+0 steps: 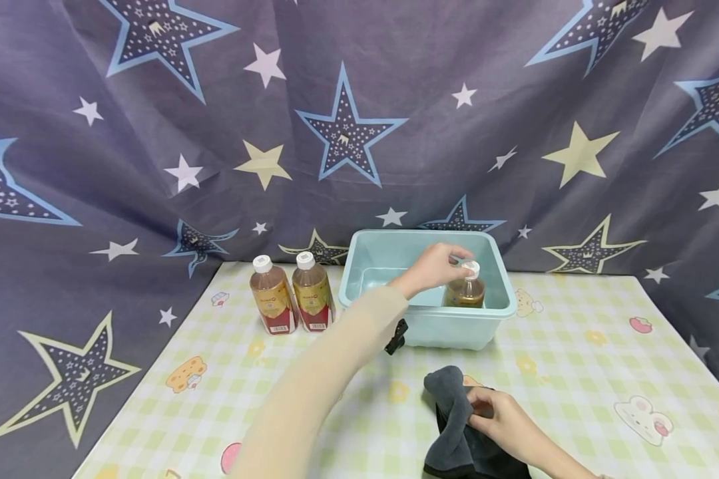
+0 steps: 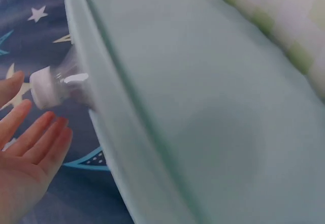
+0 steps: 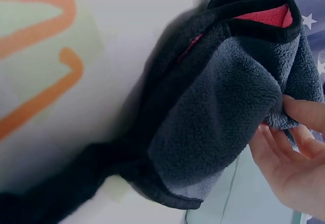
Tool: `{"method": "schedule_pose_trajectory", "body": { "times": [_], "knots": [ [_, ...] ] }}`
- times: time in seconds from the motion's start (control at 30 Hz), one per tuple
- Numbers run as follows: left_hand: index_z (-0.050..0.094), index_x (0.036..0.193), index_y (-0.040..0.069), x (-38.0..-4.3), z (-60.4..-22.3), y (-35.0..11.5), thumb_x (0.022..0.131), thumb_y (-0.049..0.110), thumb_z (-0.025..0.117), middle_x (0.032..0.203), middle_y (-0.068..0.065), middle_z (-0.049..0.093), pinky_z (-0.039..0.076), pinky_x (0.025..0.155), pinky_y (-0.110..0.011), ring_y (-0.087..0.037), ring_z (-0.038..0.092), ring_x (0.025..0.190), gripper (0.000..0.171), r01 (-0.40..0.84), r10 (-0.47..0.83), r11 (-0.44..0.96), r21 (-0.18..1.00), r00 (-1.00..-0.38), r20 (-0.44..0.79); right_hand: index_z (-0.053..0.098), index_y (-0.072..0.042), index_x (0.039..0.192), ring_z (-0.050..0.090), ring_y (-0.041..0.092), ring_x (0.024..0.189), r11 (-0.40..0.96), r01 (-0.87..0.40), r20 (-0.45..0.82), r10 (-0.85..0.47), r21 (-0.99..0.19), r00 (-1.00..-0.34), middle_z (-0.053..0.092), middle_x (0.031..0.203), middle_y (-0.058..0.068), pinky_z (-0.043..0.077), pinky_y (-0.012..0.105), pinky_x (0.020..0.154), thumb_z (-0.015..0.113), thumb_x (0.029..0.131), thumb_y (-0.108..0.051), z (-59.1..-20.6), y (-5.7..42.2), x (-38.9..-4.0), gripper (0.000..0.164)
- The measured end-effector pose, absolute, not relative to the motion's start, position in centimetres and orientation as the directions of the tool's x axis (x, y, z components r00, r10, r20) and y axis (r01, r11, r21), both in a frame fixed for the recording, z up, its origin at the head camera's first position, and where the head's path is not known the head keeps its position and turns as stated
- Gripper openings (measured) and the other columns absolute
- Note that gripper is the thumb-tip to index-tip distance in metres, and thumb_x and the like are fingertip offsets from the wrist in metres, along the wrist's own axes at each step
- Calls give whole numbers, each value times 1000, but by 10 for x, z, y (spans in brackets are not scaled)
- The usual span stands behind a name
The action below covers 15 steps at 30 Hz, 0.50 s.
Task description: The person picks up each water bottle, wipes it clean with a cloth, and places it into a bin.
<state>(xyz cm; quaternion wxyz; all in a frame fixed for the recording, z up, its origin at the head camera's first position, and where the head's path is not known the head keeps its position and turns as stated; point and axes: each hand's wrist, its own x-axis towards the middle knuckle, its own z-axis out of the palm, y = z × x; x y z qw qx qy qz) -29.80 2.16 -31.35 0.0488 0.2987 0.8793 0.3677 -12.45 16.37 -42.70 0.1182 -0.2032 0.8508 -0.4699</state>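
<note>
In the head view my left hand [image 1: 435,266] reaches over a light blue plastic bin [image 1: 449,330], beside the white cap [image 1: 471,269] of a bottle [image 1: 465,294] standing inside. The left wrist view has the fingers [image 2: 48,140] spread and fairly straight, with the cap [image 2: 44,88] close by. The bottle's lower part is hidden by the bin wall. At the front, my right hand [image 1: 504,424] pinches a fold of a dark grey cloth [image 1: 452,426] between thumb and fingers. Black edging and a red underside show on the cloth [image 3: 218,102] in the right wrist view.
Two more white-capped bottles with yellow and red labels, a left one [image 1: 273,299] and a right one [image 1: 313,296], stand left of the bin. A checked tablecloth [image 1: 581,372] covers the table. A star-patterned curtain [image 1: 419,53] hangs behind it.
</note>
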Motion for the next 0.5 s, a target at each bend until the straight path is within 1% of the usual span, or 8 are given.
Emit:
{"method": "schedule_pose_trajectory", "body": {
  "times": [0.07,0.17,0.37,0.5],
  "knots": [
    [58,116,7,-297,-309,16,84,19,61,118,-7,57,46,81,-18,-21,57,101,34,506,576,559,657,-807,132,59,-5,85,61,11,80,474,-233,-13,-459,-849,-888,60,87,4,51,22,66,63,81,-9,-427,164,-124,6],
    [56,118,8,-294,-301,6,86,22,59,119,-6,56,44,86,-20,-21,54,105,36,529,593,572,627,-795,131,59,-5,85,61,11,80,472,-229,-18,-462,-852,-887,60,87,4,51,22,67,63,81,-9,-428,164,-124,7],
    [56,119,8,-286,-286,-19,86,23,58,119,-6,56,42,89,-21,-20,53,106,36,582,618,600,549,-773,143,59,-5,85,61,12,81,472,-229,-19,-465,-852,-885,60,87,4,51,23,67,63,81,-9,-428,164,-124,7],
    [55,119,8,-283,-279,-37,86,23,58,119,-5,56,43,89,-23,-19,54,105,36,594,613,629,501,-776,149,59,-6,85,61,13,81,479,-232,-20,-464,-846,-885,60,87,3,51,23,67,63,81,-10,-428,164,-124,7]
  ]
}}
